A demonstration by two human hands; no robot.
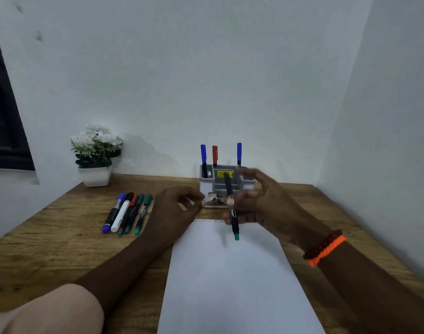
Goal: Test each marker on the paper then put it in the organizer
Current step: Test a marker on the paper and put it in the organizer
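Three markers (215, 156) already stand in the organizer (226, 183) at twelve o'clock. Your right hand (256, 201) pinches a green marker (231, 208) above the paper (230, 273); your left hand (177, 208) curls, seemingly empty. Recap firmly, then drop it upright.

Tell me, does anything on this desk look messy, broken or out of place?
Nothing stands out. Three markers stand upright in the organizer, five more lie side by side on the table, and the paper lies flat with small scribbles at its far edge. The right hand holds a green marker.
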